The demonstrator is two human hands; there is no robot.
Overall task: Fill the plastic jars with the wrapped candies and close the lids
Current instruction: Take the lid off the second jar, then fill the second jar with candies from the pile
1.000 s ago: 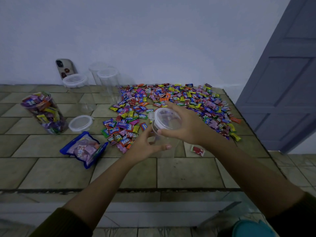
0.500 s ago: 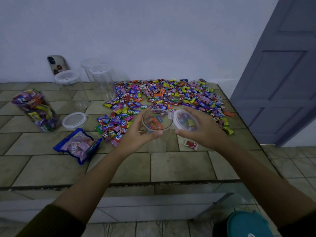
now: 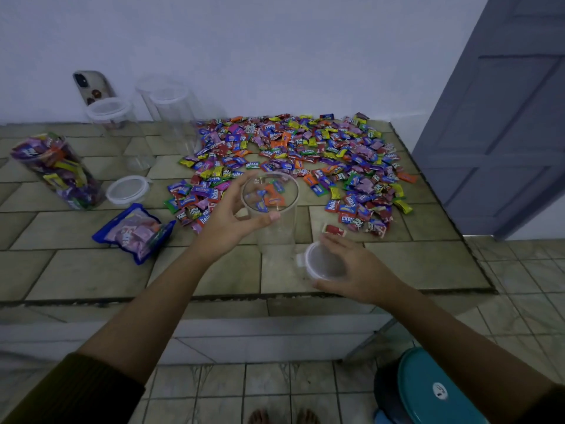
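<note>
An open clear plastic jar (image 3: 276,228) stands upright on the tiled counter (image 3: 91,270), with nothing inside it. My left hand (image 3: 232,223) grips it near the rim. To its right, my right hand (image 3: 351,267) holds the jar's clear lid (image 3: 322,263) low over the counter's front part. A wide heap of wrapped candies (image 3: 305,160) lies behind the jar. At far left a clear jar full of candies (image 3: 59,171) stands without a lid, and a loose lid (image 3: 128,189) lies beside it.
Three more lidded clear jars (image 3: 174,117) stand near the wall, beside a phone (image 3: 93,87) leaning on it. A blue candy bag (image 3: 134,232) lies left of my arm. A single red candy (image 3: 334,229) lies by the jar. A teal-lidded bucket (image 3: 434,390) sits on the floor; a grey door (image 3: 504,117) is right.
My right hand took the lid off the jar, carried it right and then down toward the counter's front. The jar came down onto the counter in my left hand.
</note>
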